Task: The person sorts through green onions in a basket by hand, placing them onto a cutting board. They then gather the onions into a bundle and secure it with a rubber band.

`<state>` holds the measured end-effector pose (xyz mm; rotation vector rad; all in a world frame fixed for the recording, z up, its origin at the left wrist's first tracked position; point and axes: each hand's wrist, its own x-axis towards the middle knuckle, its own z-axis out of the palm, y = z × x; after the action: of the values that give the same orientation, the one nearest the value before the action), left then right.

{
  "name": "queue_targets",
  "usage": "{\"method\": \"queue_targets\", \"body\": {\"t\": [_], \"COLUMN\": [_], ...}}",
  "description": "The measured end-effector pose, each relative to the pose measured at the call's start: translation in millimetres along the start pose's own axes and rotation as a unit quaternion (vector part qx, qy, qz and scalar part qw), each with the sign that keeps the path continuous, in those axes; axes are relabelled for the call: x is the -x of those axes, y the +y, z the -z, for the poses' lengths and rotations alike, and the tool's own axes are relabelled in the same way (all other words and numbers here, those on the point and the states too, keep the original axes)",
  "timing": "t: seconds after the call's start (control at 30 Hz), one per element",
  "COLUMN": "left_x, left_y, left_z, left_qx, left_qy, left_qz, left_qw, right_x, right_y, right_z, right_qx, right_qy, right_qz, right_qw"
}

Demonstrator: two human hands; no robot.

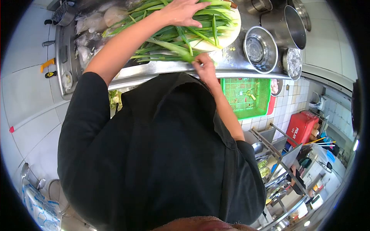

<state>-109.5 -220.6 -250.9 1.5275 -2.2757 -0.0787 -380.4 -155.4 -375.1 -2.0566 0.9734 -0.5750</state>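
on the steel bench (236,57), right of pale lumps (114,16), our left hand (185,13) spreads its grip wide over long, flat green stalks (165,36) on a round white board (233,32); likely light, floppy, best gathered in a bunch. our right hand (206,69) curls beside them, hold and opening unclear. a round steel bowl (256,48) limits room rightward.

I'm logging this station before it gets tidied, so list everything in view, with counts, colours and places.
Long leaves: many, green, across the board
Round board: one, off-white, on the counter
Counter: one, steel, under the board
Colander: one, silver, right of the board
Deep pot: one, silver, beyond the colander
Basket: one, green, below the counter edge
Cooler box: one, red, far right
Background clutter: too small to count
Another person: one, dark clothing, far right
Hands: two, bare; left on the leaves, right at their near side
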Motion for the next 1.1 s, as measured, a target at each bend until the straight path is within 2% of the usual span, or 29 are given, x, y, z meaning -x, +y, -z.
{"method": "queue_targets", "body": {"t": [0.07, 0.1, 0.17, 0.2, 0.23, 0.3, 0.33, 0.4, 0.5, 0.53, 0.63, 0.67, 0.77, 0.83, 0.9, 0.97, 1.03, 1.1], "left_x": [8, 13, 28, 37, 51, 86, 100, 121, 125, 123, 122, 117, 144, 170, 179, 176, 168, 158], "left_y": [6, 10, 27, 37, 48, 85, 95, 97, 93, 93, 98, 104, 91, 80, 77, 77, 73, 70], "left_z": [11, 14, 18, 20, 18, 5, 3, -55, -95, -102, -112, -98, -121, -121, -113, -106, -107, -103], "left_qx": [0.010, 0.016, 0.034, 0.044, 0.088, 0.305, 0.307, 0.281, 0.211, 0.184, 0.138, 0.134, 0.118, 0.106, 0.100, 0.101, 0.089, 0.074], "left_qy": [0.012, 0.016, 0.168, 0.243, 0.276, 0.159, -0.051, -0.021, -0.025, -0.035, -0.143, -0.236, -0.193, -0.178, -0.170, -0.166, -0.146, -0.080], "left_qz": [0.014, 0.019, -0.015, -0.032, -0.042, 0.046, 0.104, 0.075, 0.073, 0.078, 0.071, 0.113, 0.109, 0.131, 0.142, 0.151, 0.115, 0.072], "left_qw": [1.000, 1.000, 0.985, 0.969, 0.956, 0.938, 0.945, 0.957, 0.975, 0.979, 0.977, 0.956, 0.968, 0.969, 0.970, 0.969, 0.979, 0.991], "right_x": [1, -1, -4, -4, -4, -4, -4, -1, 2, 5, 5, 6, -3, -10, -14, -16, -12, -7], "right_y": [17, 13, 7, 15, 22, 28, 31, 34, -14, -2, -21, -18, 0, 10, 22, 31, 49, 51], "right_z": [7, 16, 35, 36, 36, 38, 39, 39, 39, 34, 37, 34, 54, 64, 73, 50, 27, 25], "right_qx": [-0.065, -0.150, -0.312, -0.348, -0.365, -0.401, -0.422, -0.464, -0.382, -0.265, -0.191, -0.193, -0.201, 0.013, 0.228, 0.262, 0.248, 0.261], "right_qy": [0.081, 0.059, 0.018, 0.004, 0.008, 0.013, 0.006, -0.010, -0.038, -0.077, -0.162, -0.134, 0.046, -0.012, -0.061, -0.086, -0.060, -0.051], "right_qz": [-0.007, -0.089, -0.245, -0.248, -0.256, -0.272, -0.266, -0.257, -0.257, -0.211, -0.225, -0.236, -0.238, -0.209, -0.175, -0.161, -0.134, -0.113], "right_qw": [0.995, 0.983, 0.918, 0.904, 0.895, 0.875, 0.867, 0.848, 0.887, 0.938, 0.942, 0.943, 0.949, 0.978, 0.956, 0.948, 0.958, 0.957]}}
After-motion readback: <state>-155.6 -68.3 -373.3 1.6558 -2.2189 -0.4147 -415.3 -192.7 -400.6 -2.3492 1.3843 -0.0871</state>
